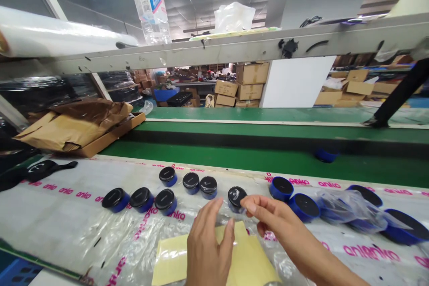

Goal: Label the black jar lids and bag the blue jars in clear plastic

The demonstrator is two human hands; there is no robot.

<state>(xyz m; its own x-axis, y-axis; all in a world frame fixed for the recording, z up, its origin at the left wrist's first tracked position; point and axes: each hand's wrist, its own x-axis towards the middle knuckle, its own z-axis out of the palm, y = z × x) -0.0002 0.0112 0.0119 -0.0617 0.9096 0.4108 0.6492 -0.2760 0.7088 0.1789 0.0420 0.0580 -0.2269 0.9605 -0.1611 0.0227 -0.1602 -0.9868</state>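
Observation:
My left hand hovers over yellow sheets, fingers stretched and thumb apart, with nothing visible in it. My right hand is closed in a pinch of thumb and forefinger; whatever is between the tips is too small to make out. Those fingertips are at the right edge of a round blue-and-black piece with a shiny spot on its black top; I cannot tell whether they touch it. To the left stand several similar pieces with glossy black tops, such as one black-topped piece.
At right lie more blue-and-black round pieces, some under clear plastic. A blue piece sits on the green belt. Brown paper in a cardboard tray is at left. A shelf beam crosses above, bearing a water bottle.

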